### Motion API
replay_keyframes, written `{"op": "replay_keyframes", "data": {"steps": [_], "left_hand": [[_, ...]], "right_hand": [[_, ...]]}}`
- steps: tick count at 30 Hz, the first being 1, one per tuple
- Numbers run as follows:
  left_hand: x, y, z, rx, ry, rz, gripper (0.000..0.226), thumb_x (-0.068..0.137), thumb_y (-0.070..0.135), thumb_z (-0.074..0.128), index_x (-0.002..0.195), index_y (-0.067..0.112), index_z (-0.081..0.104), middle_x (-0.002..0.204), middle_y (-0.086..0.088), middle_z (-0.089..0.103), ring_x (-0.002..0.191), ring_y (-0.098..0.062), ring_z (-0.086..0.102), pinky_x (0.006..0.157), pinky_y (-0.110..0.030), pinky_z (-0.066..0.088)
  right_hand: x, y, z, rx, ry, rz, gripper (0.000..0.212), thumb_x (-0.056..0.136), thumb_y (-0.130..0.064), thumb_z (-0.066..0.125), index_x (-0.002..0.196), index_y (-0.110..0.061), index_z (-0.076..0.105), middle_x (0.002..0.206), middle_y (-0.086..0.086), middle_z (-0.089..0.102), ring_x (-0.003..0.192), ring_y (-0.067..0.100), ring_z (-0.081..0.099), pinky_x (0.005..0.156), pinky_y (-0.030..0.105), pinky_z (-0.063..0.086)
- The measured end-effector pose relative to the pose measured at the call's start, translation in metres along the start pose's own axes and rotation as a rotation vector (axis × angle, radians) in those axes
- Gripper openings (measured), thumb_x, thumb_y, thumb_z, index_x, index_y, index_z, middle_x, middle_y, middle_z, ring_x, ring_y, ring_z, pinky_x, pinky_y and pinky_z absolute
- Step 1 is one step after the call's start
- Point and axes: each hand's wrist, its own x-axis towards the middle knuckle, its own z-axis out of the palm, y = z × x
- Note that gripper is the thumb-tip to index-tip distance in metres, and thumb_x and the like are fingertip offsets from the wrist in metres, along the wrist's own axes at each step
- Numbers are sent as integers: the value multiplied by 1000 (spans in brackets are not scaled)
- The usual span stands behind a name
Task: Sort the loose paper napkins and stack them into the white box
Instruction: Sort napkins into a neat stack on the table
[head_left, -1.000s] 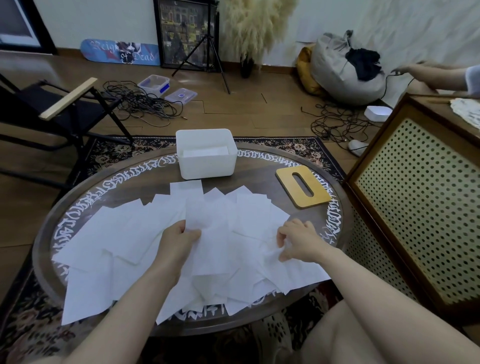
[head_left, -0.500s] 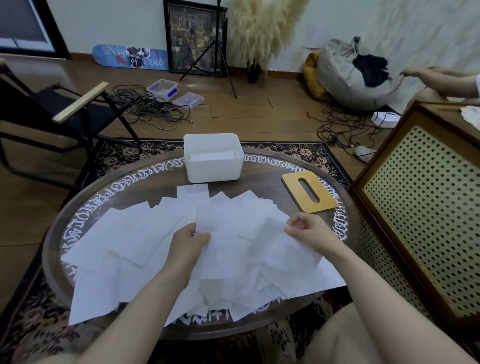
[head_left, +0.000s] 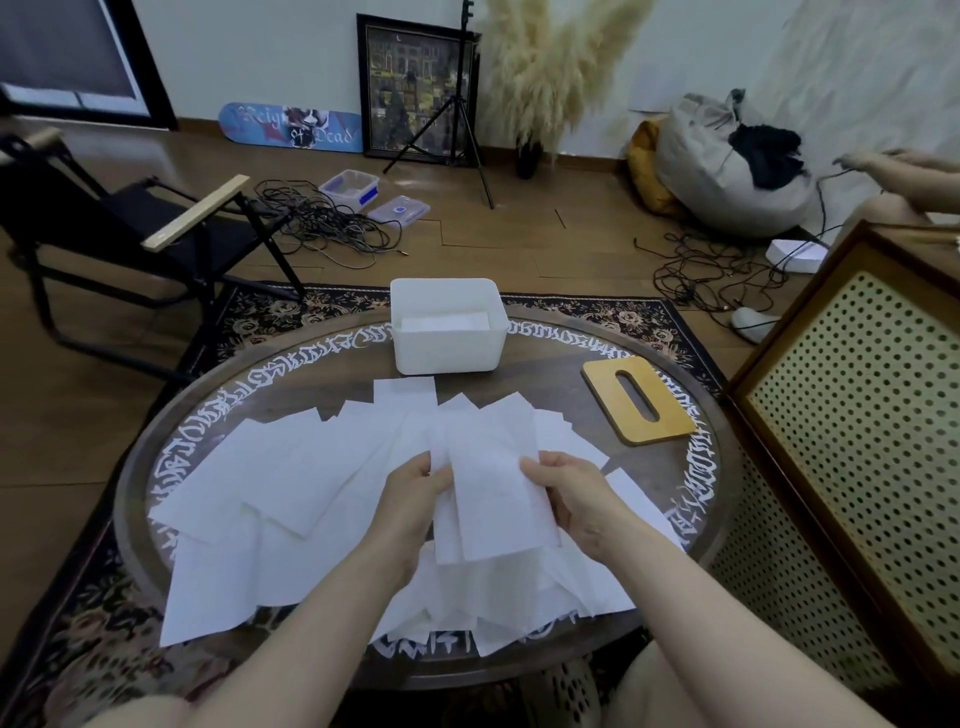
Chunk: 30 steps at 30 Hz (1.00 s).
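Several loose white paper napkins (head_left: 291, 483) lie spread over the round glass-topped table (head_left: 691, 499). My left hand (head_left: 410, 499) and my right hand (head_left: 571, 499) hold a small bunch of napkins (head_left: 493, 499) between them, lifted a little above the pile, each hand pinching one side edge. The white box (head_left: 447, 343) stands at the table's far side, straight ahead of my hands, with a few napkins lying flat inside it.
A wooden lid with a slot (head_left: 636, 405) lies right of the box. A perforated cabinet (head_left: 852, 441) stands close on the right. A black folding chair (head_left: 145, 228) and cables (head_left: 322, 228) are on the floor to the left. Another person's hand (head_left: 904, 171) shows at far right.
My right hand has swung from the pile's right side to the middle with a napkin. Both hands now hold the gathered bunch together, raised off the pile.
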Motion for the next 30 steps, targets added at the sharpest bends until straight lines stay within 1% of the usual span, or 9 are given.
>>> {"op": "replay_keyframes", "data": {"steps": [6,11,13,16,19,21,23,25,30], "left_hand": [[0,-1,-4,-61,7,-23,21,96,34,54,107,21,67,103,3,73,96,-20,68,84,-39,53],[0,1,-8,42,7,60,19,90,9,62,105,21,66,100,4,72,90,-16,67,63,-23,50],[0,5,-12,91,-41,74,20,89,5,61,100,20,67,96,3,73,86,-14,69,64,-22,51],[1,9,-21,201,-207,57,21,87,2,62,101,17,70,97,-2,74,85,-17,71,74,-27,55],[0,11,-26,349,-375,48,21,84,8,63,102,17,71,98,-2,75,87,-17,71,72,-24,55],[-1,10,-26,418,-406,59,27,75,18,61,100,19,71,94,1,75,85,-15,71,68,-21,53],[-1,10,-26,443,-366,84,25,70,21,60,93,18,71,89,0,74,79,-14,70,67,-22,53],[2,11,-27,437,-275,109,14,74,16,67,88,16,70,90,-7,73,74,-15,68,68,-26,52],[11,13,-37,229,-41,77,18,81,4,70,98,9,68,93,-7,70,76,-18,65,56,-28,55]], "right_hand": [[1,2,6,-9,5,6,21,89,-16,65,106,-5,64,92,7,74,86,24,69,87,40,55],[1,1,1,-95,9,-56,34,84,-18,72,113,-7,57,104,8,67,85,19,65,75,33,54],[1,-1,-3,-166,48,-142,39,82,-17,74,115,-12,54,103,2,60,85,14,60,70,26,47],[2,-5,-10,-222,2,-231,48,80,-18,76,121,-19,52,113,-3,60,99,12,58,75,21,44],[5,-6,-16,-281,-121,-202,54,75,-19,81,122,-23,55,116,-1,64,112,13,58,97,29,47],[3,-6,-16,-349,-250,-143,49,74,-19,82,118,-22,61,113,2,69,109,14,64,98,31,48],[-2,-4,-13,-377,-314,-116,33,78,-12,78,108,-12,66,103,4,73,95,16,70,83,26,54],[-4,-3,-10,-357,-262,-131,16,81,-9,74,96,-6,69,93,6,75,81,16,71,68,24,55],[2,-1,-7,-204,-23,-189,16,87,-8,67,103,-8,66,100,5,73,81,14,70,69,24,56]]}}
